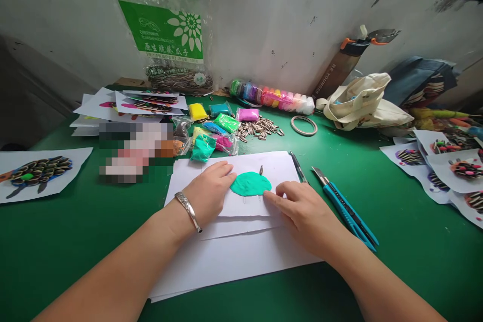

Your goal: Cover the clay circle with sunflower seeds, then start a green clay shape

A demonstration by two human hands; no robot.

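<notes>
A flat oval of turquoise modelling clay (250, 184) lies on a sheet of white paper (211, 207). A single sunflower seed (261, 170) stands at its upper right edge, and short pencil lines show below it. My left hand (213, 186), with a silver bangle on the wrist, rests on the paper; its fingertips reach the clay's left edge and it grips nothing. My right hand (302, 206) has its index finger stretched to the clay's lower right edge, the other fingers bent, with nothing visible held. More white sheets lie under both hands.
A blue utility knife (345, 206) and a pen (298, 166) lie right of the paper. Behind are clay packets (204, 147), loose sunflower seeds (260, 128) and a tape roll (304, 126). Seed pictures (41, 173) lie at both sides; a cloth bag (358, 103) stands back right.
</notes>
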